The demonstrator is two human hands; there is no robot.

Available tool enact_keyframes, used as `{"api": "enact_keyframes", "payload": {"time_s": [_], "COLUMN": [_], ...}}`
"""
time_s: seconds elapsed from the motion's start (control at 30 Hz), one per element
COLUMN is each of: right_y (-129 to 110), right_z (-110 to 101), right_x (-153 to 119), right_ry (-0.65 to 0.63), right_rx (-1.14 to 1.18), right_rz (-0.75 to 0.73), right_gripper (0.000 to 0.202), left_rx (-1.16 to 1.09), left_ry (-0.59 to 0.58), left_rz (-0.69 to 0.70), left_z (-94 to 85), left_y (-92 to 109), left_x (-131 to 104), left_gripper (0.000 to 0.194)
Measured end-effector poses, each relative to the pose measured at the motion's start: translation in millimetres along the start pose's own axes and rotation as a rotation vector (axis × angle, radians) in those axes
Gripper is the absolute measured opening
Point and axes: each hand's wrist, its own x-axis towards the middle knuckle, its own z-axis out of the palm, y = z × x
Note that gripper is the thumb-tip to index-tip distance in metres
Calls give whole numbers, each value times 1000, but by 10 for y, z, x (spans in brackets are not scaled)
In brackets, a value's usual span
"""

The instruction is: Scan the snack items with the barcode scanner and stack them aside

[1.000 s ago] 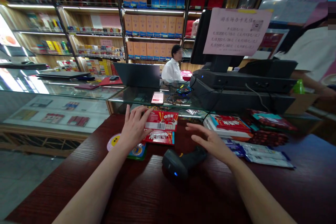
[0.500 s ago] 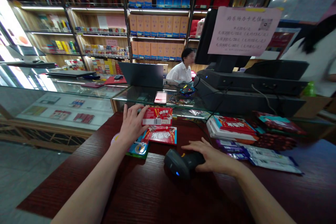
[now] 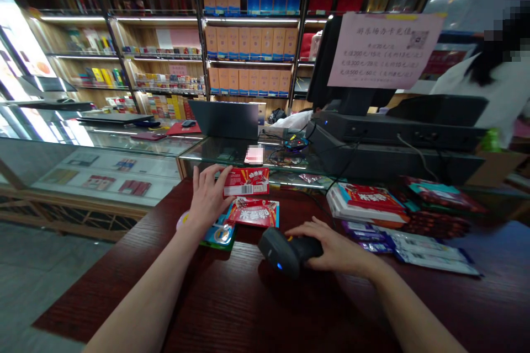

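Observation:
My left hand (image 3: 210,194) grips the left end of a red snack box (image 3: 248,182), tilted up so that its barcode side faces me. Just below it a second red snack box (image 3: 257,213) lies on the dark wooden counter (image 3: 232,309). Under my left wrist is a blue and green package (image 3: 219,235), partly covered by the hand. My right hand (image 3: 327,245) is wrapped round the handle of a black barcode scanner (image 3: 281,253), whose blue light is lit. The scanner's head points left, close to the lower box.
Right of my right hand lie stacked red and white boxes (image 3: 366,202), purple wrapped bars (image 3: 368,237) and silvery packets (image 3: 434,253). Behind them stands a monitor with a pink price sheet (image 3: 385,49). A laptop (image 3: 226,119) sits on the glass case. One person (image 3: 467,77) is at the right.
The person behind the glass case has bent down, mostly out of sight. The scanner handle has closed more fully into my right hand. My left hand and the box are nearly still.

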Motion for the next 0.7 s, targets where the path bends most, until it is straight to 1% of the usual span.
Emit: {"api": "enact_keyframes", "payload": {"time_s": [0.17, 0.3, 0.4, 0.53, 0.7], "right_y": [-65, -47, -46, -92, -128], "right_z": [-22, 9, 30, 40, 34], "right_x": [31, 72, 83, 86, 88], "right_ry": [184, 257, 267, 237, 222], "right_rx": [57, 34, 25, 29, 31], "right_rz": [20, 30, 28, 29, 39], "right_gripper": [54, 50, 48, 47, 47], "left_rx": [-2, -17, -8, -4, -9], "left_ry": [46, 54, 51, 55, 104], "left_rz": [-27, -21, -21, -20, 1], "left_z": [-27, -55, -73, -67, -13], "left_y": [65, 141, 191, 213, 190], "left_x": [0, -1, 1, 0, -10], "left_gripper": [78, 78, 78, 77, 72]}}
